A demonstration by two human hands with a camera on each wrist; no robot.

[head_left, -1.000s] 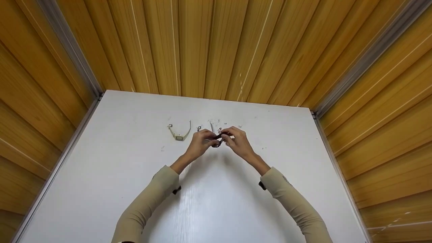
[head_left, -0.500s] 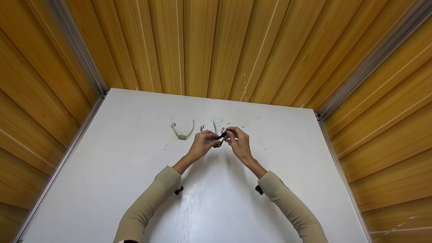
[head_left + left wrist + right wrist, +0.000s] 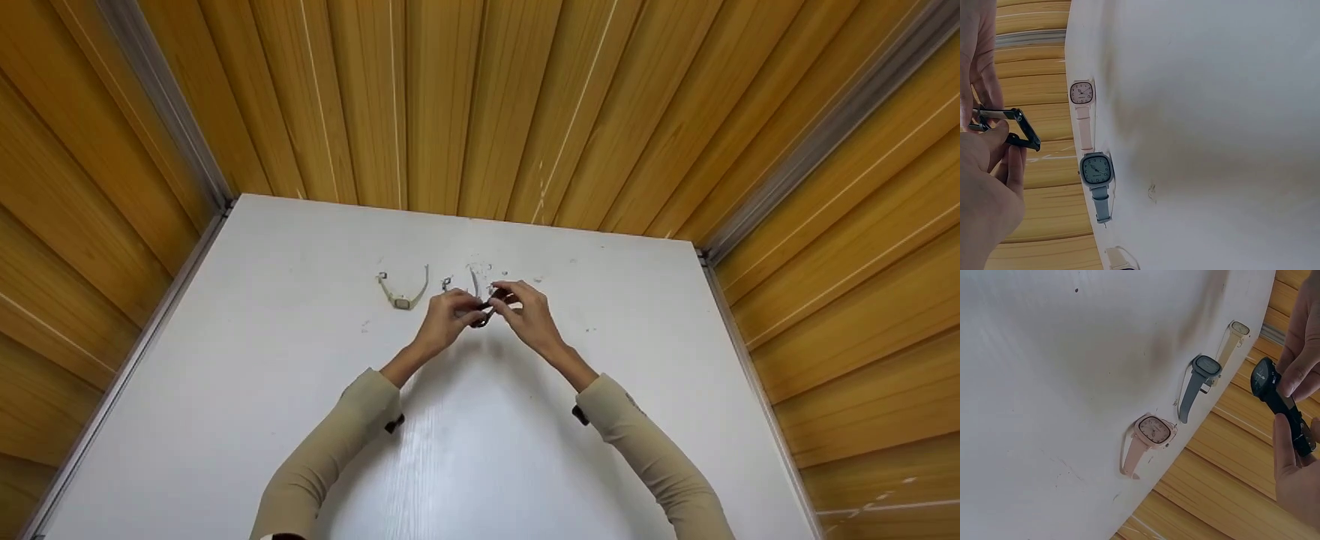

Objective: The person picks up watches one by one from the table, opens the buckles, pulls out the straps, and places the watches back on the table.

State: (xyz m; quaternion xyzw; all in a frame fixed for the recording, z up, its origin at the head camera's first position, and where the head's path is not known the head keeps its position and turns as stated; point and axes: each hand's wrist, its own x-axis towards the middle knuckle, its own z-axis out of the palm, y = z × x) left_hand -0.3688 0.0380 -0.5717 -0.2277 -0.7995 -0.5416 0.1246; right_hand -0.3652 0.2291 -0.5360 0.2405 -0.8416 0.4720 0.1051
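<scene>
Both hands hold a black wristwatch (image 3: pixel 1264 377) raised above the far part of the table. Its dark dial faces sideways in the right wrist view, and its strap is bent into a loop in the left wrist view. My left hand (image 3: pixel 444 321) grips the watch between thumb and fingers near the case. On the other side, my right hand (image 3: pixel 529 315) pinches the strap (image 3: pixel 1292 419) near its buckle end. The fingers partly cover the strap in every view.
On the white table (image 3: pixel 480 465) lie a beige watch (image 3: pixel 402 303), a blue-grey watch (image 3: pixel 1096 169) and a pink watch (image 3: pixel 1154 430), in a row below the hands. A wood-patterned wall (image 3: pixel 450 112) rises behind the table's far edge.
My right fingers have shifted slightly about the strap, drawing back and then closing in again. The left hand keeps its grip, and the beige watch lies as before.
</scene>
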